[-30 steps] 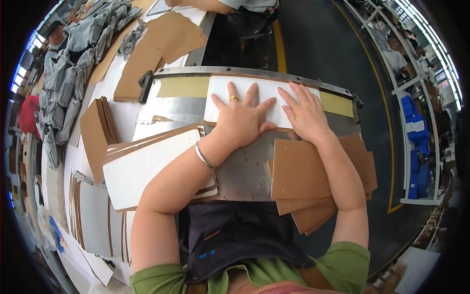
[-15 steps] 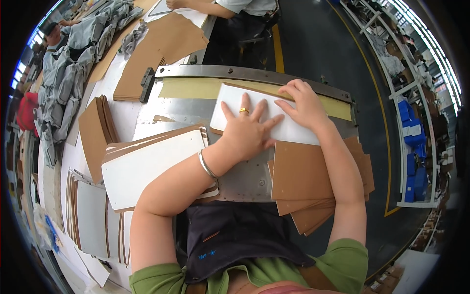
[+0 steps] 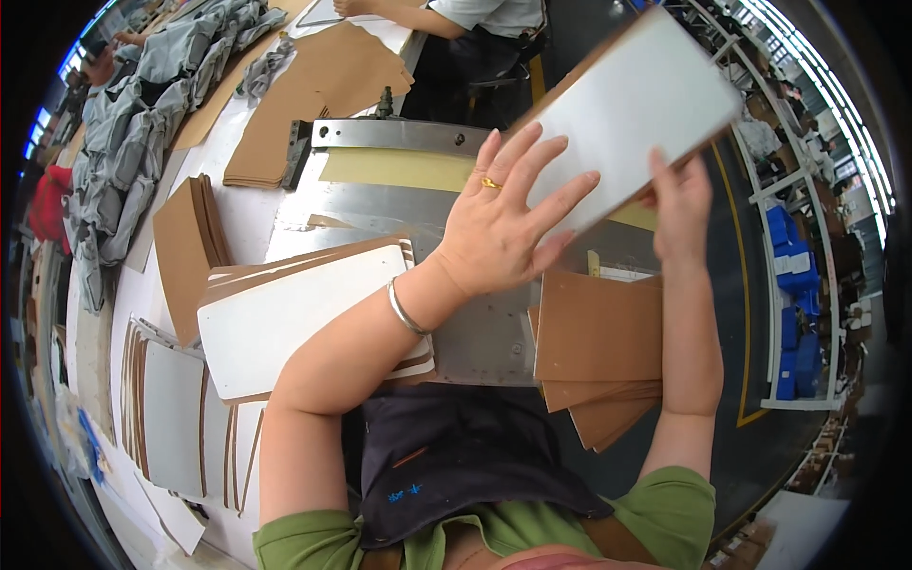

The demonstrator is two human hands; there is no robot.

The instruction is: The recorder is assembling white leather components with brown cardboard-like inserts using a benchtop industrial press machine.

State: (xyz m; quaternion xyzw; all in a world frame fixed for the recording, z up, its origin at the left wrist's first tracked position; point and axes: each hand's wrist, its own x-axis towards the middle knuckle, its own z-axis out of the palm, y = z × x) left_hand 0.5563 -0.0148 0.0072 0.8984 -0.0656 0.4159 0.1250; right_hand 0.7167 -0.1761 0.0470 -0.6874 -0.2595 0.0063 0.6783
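A white-faced board (image 3: 646, 104) with brown edges is raised and tilted above the right part of a metal machine bed (image 3: 465, 332). My right hand (image 3: 681, 209) pinches its lower right edge, slightly blurred. Fingers spread, my left hand (image 3: 499, 214) overlaps the board's lower left side; whether it touches the board I cannot tell. Left of it, a stack of white-faced boards (image 3: 299, 318) lies with edges fanned. Brown boards (image 3: 598, 328) are piled unevenly at the bed's right front, below the raised board.
A metal bar (image 3: 389, 136) and a yellow strip (image 3: 399, 170) cross the bed's far side. Brown sheets (image 3: 313, 71) and upright boards (image 3: 178, 418) occupy the table at left. Grey fabric pieces (image 3: 133, 142) lie beyond. A co-worker (image 3: 484, 43) sits at the far side.
The white-faced board has been lifted off the bed and swung up to the far right by my right hand. My left hand no longer presses flat on its middle.
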